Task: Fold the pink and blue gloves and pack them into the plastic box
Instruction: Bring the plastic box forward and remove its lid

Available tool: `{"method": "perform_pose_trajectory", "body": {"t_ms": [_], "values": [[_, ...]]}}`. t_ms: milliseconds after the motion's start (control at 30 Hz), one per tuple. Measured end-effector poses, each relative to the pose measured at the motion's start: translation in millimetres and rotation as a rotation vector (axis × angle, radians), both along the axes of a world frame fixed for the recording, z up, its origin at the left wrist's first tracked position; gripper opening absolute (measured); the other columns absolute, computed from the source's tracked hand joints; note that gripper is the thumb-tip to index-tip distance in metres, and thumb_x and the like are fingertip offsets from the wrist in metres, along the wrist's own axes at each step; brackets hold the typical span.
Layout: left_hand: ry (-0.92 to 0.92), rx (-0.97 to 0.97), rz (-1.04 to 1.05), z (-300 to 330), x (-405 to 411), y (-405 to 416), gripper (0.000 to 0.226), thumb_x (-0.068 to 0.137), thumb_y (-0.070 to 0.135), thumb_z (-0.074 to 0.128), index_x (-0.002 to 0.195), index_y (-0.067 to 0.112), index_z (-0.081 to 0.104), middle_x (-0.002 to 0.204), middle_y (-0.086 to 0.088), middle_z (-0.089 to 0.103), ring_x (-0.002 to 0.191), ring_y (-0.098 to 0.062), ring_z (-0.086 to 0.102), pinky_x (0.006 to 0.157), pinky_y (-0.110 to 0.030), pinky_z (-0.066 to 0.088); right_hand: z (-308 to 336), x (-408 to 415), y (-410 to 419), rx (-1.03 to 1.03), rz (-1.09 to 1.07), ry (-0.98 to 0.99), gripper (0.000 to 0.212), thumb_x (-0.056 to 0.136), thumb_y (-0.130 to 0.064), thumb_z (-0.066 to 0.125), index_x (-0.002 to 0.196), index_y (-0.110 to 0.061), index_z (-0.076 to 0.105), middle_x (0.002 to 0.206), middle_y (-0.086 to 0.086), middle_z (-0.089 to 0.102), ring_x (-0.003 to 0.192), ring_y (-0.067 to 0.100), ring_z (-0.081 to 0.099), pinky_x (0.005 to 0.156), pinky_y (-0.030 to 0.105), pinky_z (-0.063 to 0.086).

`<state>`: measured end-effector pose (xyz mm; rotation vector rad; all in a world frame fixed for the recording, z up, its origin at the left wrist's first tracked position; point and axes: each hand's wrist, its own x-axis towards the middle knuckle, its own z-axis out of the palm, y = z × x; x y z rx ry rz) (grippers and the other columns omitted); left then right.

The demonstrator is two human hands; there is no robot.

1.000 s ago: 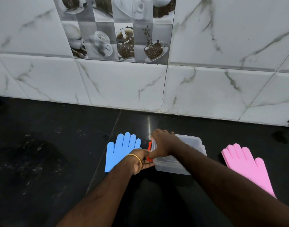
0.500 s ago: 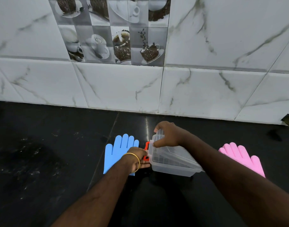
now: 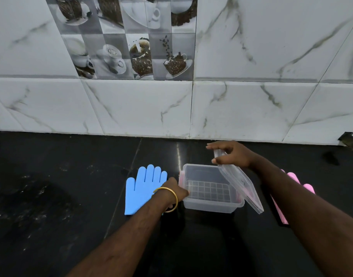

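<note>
A clear plastic box (image 3: 211, 205) stands on the black counter, empty, with a grid pattern on its floor. Its clear lid (image 3: 239, 183) is tilted up over the right side, pinched at its far corner by my right hand (image 3: 231, 153). My left hand (image 3: 174, 193), with a gold bangle on the wrist, grips the box's left end. The blue glove (image 3: 140, 188) lies flat just left of the box, fingers pointing to the wall, partly under my left wrist. The pink glove (image 3: 303, 185) lies to the right, mostly hidden behind my right forearm.
The black stone counter (image 3: 51, 186) runs to a white marble-tiled wall (image 3: 131, 108) close behind the box. A dark chip (image 3: 348, 139) shows at the wall's foot on the far right.
My right hand has lifted the lid from flat on the box to swung open toward the right. My left hand stays at the box's left end. The box's inside is now exposed.
</note>
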<state>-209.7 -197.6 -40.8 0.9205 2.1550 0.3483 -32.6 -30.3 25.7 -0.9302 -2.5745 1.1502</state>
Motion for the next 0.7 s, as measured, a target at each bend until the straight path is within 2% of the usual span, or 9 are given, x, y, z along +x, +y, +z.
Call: {"method": "perform_pose_trajectory", "body": {"t_ms": [133, 233, 300, 367, 433, 500, 567, 633, 700], "values": [[0.01, -0.007, -0.042, 0.2, 4.4, 1.7, 0.062, 0.082, 0.039, 0.073, 0.131, 0.012, 0.046, 0.122, -0.01, 0.062, 0.106, -0.025, 0.063, 0.088, -0.033, 0.055, 1.8, 24.9, 11.6, -0.112, -0.103, 0.167, 0.046, 0.083, -0.014, 0.073, 0.126, -0.025, 0.064, 0.136, -0.005, 0.059, 0.129, 0.01, 0.05, 0.113, 0.037, 0.035], [0.241, 0.017, -0.108, 6.2, 10.1, 2.1, 0.075, 0.077, 0.051, 0.072, 0.135, 0.014, 0.042, 0.133, -0.009, 0.052, 0.118, -0.026, 0.054, 0.097, -0.036, 0.049, 5.6, 45.7, 16.2, -0.211, -0.161, 0.307, 0.044, 0.087, -0.006, 0.064, 0.128, -0.021, 0.061, 0.135, -0.004, 0.061, 0.126, 0.014, 0.055, 0.113, 0.041, 0.036], [0.407, 0.174, -0.125, 11.3, 18.7, 3.4, 0.076, 0.078, 0.059, 0.066, 0.135, 0.016, 0.041, 0.137, -0.009, 0.044, 0.123, -0.027, 0.048, 0.1, -0.038, 0.046, 10.4, 58.8, 19.5, -0.242, -0.201, 0.401, 0.043, 0.09, -0.002, 0.058, 0.131, -0.015, 0.059, 0.136, -0.001, 0.06, 0.126, 0.019, 0.054, 0.114, 0.043, 0.035], [0.432, 0.402, -0.142, 17.6, 29.3, 7.7, 0.066, 0.08, 0.06, 0.061, 0.129, 0.017, 0.047, 0.129, -0.005, 0.046, 0.117, -0.024, 0.047, 0.097, -0.037, 0.046, 19.3, 70.1, 23.3, -0.255, -0.253, 0.521, 0.042, 0.091, 0.003, 0.051, 0.131, -0.006, 0.057, 0.137, 0.005, 0.059, 0.122, 0.024, 0.055, 0.115, 0.046, 0.032], [0.255, 0.541, -0.163, 26.2, 39.8, 14.2, 0.05, 0.083, 0.057, 0.059, 0.116, 0.019, 0.057, 0.109, 0.001, 0.055, 0.102, -0.017, 0.053, 0.088, -0.033, 0.048, 33.1, 78.3, 28.1, -0.274, -0.298, 0.653, 0.042, 0.091, 0.003, 0.046, 0.132, 0.002, 0.054, 0.138, 0.01, 0.056, 0.118, 0.027, 0.054, 0.11, 0.049, 0.033], [-0.062, 0.529, -0.152, 34.5, 50.4, 21.6, 0.037, 0.086, 0.055, 0.056, 0.097, 0.021, 0.062, 0.089, 0.003, 0.062, 0.084, -0.014, 0.06, 0.076, -0.032, 0.052, 49.7, 81.1, 30.3, -0.342, -0.352, 0.785, 0.043, 0.094, -0.003, 0.039, 0.135, 0.005, 0.05, 0.141, 0.012, 0.052, 0.113, 0.028, 0.053, 0.099, 0.051, 0.037], [-0.435, 0.41, -0.063, 42.1, 59.7, 29.1, 0.037, 0.088, 0.057, 0.053, 0.094, 0.021, 0.062, 0.092, -0.002, 0.067, 0.077, -0.016, 0.065, 0.071, -0.034, 0.055, 63.8, 77.1, 27.6, -0.409, -0.384, 0.915, 0.043, 0.096, -0.013, 0.035, 0.135, -0.001, 0.049, 0.142, 0.008, 0.05, 0.111, 0.028, 0.051, 0.094, 0.049, 0.038], [-0.78, 0.273, 0.06, 48.2, 65.8, 36.4, 0.043, 0.088, 0.058, 0.054, 0.098, 0.017, 0.062, 0.099, -0.007, 0.069, 0.076, -0.021, 0.069, 0.068, -0.035, 0.057, 72.6, 65.1, 20.8, -0.458, -0.397, 1.047, 0.041, 0.092, -0.024, 0.037, 0.127, -0.011, 0.055, 0.133, 0.001, 0.053, 0.111, 0.027, 0.049, 0.093, 0.046, 0.039], [-1.017, 0.241, 0.146, 54.2, 65.4, 43.2, 0.049, 0.089, 0.056, 0.055, 0.102, 0.01, 0.063, 0.096, -0.012, 0.072, 0.079, -0.027, 0.072, 0.068, -0.036, 0.06, 73.6, 48.5, 14.2, -0.506, -0.434, 1.154, 0.041, 0.085, -0.031, 0.044, 0.12, -0.016, 0.059, 0.121, -0.003, 0.057, 0.106, 0.024, 0.05, 0.09, 0.043, 0.04]]}}
